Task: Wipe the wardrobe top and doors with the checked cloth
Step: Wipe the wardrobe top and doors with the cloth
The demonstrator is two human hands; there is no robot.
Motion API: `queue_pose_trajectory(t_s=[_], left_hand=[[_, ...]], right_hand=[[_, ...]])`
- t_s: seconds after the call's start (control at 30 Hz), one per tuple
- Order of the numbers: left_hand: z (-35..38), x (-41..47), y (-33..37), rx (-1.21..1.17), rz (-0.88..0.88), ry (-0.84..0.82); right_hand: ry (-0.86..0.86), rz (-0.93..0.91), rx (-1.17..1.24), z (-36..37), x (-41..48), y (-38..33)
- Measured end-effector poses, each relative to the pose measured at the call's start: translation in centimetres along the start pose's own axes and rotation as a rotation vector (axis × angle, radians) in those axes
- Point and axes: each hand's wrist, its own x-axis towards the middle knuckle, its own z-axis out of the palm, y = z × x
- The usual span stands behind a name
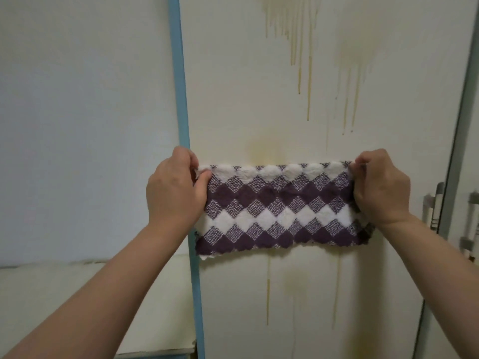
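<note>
Checked cloth, centre frame before stained wardrobe door: soft, light, limp fabric, probably best gripped at upper corners, where left hand and right hand pinch it taut.

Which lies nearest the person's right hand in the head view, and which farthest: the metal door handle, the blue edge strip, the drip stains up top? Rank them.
From the right hand:
1. Metal door handle, just right.
2. Drip stains, above and left.
3. Blue edge strip, far left.

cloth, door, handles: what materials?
Cloth: soft pile fabric, likely microfibre or terry; fluffy white tufts, woven purple checks. Door: smooth matte off-white panel, probably painted or laminated board; yellowish drips sit on its surface. Handles: silvery, glossy, probably metal.
</note>
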Motion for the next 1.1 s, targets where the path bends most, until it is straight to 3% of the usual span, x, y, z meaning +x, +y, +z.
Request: queue_pose_trajectory(t_s=[0.1,0.17,0.3,0.4,0.6,0.7,0.87,1.1], left_hand=[[0.7,-0.3,0.5,0.357,0.269,0.090],[1.1,-0.5,1.2,0.535,0.346,0.082],[1.6,-0.7,2.1,0.492,0.305,0.004],[1.8,-1.1,2.7,0.415,0.231,-0.030],[3.4,-3.5,3.7,0.254,0.057,0.054],[4.6,-4.9,4.2,0.237,0.016,0.053],[7.4,-7.0,4.9,0.277,0.022,0.015],[9.7,-6.9,3.6,0.437,0.016,0.044]], right_hand=[[0.059,-0.187,-0.088,0.0,0.3,1.2],[0.112,-0.310,-0.179,-0.1,0.8,2.0],[0.102,-0.433,-0.363,-1.0,1.8,1.9],[0.009,-0.287,-0.251,-1.4,1.3,0.3],[-0.107,0.142,-0.049,-2.1,-2.1,-3.9],[-0.295,0.310,0.071,-1.5,-4.4,-7.7],[-0.364,0.238,-0.060,2.8,-6.3,-9.0],[-0.166,0.160,-0.222,5.1,-6.0,-7.4]])
